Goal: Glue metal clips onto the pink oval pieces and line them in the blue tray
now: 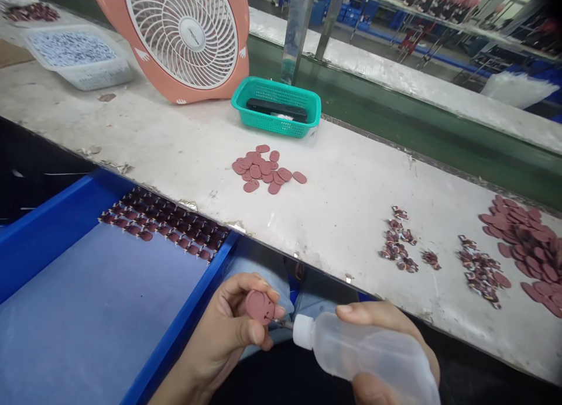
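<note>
Pinched between the thumb and fingers of my left hand (226,329) is a reddish-brown oval piece (259,306) with small dark holes and a curved line on its face. My right hand (390,340) is wrapped round a translucent plastic squeeze bottle (364,352) with a white cap, tilted to the left. The bottle's thin nozzle (284,323) reaches the lower right edge of the oval piece, by a hole; whether it touches I cannot tell. Both hands are in front of the table edge, above my lap.
On the white table (342,218) lie loose oval pieces (263,168), small brown-and-white parts (397,247) and a larger oval pile (527,241). Behind stand a green basket (276,129) and a pink fan (171,83). A blue tray (184,311) at left holds rows of assembled pieces (167,223).
</note>
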`<state>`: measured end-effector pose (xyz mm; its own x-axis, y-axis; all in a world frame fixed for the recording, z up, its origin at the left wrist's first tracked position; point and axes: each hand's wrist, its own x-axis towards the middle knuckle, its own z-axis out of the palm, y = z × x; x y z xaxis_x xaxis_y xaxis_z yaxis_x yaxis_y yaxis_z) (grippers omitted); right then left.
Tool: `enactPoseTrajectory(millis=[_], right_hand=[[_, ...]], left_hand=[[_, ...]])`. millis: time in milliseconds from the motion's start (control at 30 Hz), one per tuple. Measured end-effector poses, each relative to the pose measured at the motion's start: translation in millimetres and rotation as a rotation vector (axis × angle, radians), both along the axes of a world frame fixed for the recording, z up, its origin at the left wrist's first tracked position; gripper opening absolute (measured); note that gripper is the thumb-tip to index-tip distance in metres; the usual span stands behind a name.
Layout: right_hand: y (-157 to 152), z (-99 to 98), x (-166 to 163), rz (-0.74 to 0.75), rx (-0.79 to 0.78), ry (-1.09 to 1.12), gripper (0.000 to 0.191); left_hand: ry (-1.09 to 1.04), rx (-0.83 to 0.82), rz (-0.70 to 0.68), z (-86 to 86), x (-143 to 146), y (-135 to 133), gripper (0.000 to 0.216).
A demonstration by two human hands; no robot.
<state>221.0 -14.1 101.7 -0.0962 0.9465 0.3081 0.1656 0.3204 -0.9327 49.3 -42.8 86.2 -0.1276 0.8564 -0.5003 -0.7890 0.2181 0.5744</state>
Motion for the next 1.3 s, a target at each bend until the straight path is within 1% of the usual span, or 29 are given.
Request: enactPoseTrajectory(millis=[100, 233, 400, 500, 633, 700, 833, 900, 967, 1133, 1233, 1300], right_hand=[[0.4, 0.7, 1.6, -0.010, 0.021, -0.048, 0.037], [4.4, 1.2, 8.1, 0.056, 0.030, -0.049, 0.037], [14.9, 0.3, 7.4, 0.125, 0.187, -0.080, 0.039], [18.6, 2.3, 3.1, 0.168, 0.191, -0.053, 0.035], [18.4, 5.0, 2.3, 0.122, 0.225, -0.093, 0.033], [17.0, 4.5, 3.3, 0.131, 0.213, -0.083, 0.032], [15.4, 1.7, 4.1, 0.188, 0.149, 0.051, 0.033], [16.5, 1.7, 3.5, 0.215, 0.125, 0.070, 0.032], [18.3, 2.8, 2.2, 0.237, 0.135, 0.065, 0.031], [18.5, 4.5, -1.5, 0.150, 0.147, 0.003, 0.029], [15.0, 1.2, 0.8, 0.093, 0.148, 0.012, 0.031], [13.1, -1.8, 3.9, 0.074, 0.118, 0.017, 0.032]], left_hand=[[0.006, -0.007, -0.001, 1.6, -0.1, 0.4, 0.041], [0.011, 0.003, -0.004, 2.2, -1.0, 0.5, 0.041], [0.015, 0.042, -0.024, -5.6, -3.4, -0.8, 0.039], [-0.009, 0.071, -0.050, -9.6, -4.5, -1.8, 0.038], [0.011, 0.033, -0.013, -6.1, -3.5, -2.2, 0.039], [0.014, 0.028, -0.016, -3.3, -2.6, -2.0, 0.040], [0.008, 0.028, -0.011, -0.8, -1.8, -1.8, 0.040], [0.011, 0.019, -0.011, -0.4, -1.5, -2.2, 0.041], [0.014, 0.009, -0.013, 0.0, -1.2, -2.6, 0.041], [0.033, 0.031, -0.013, -3.4, -2.3, -3.3, 0.039], [0.024, 0.065, -0.055, -8.3, -4.4, -3.7, 0.038], [0.021, 0.075, -0.068, -9.3, -4.6, -4.0, 0.038]])
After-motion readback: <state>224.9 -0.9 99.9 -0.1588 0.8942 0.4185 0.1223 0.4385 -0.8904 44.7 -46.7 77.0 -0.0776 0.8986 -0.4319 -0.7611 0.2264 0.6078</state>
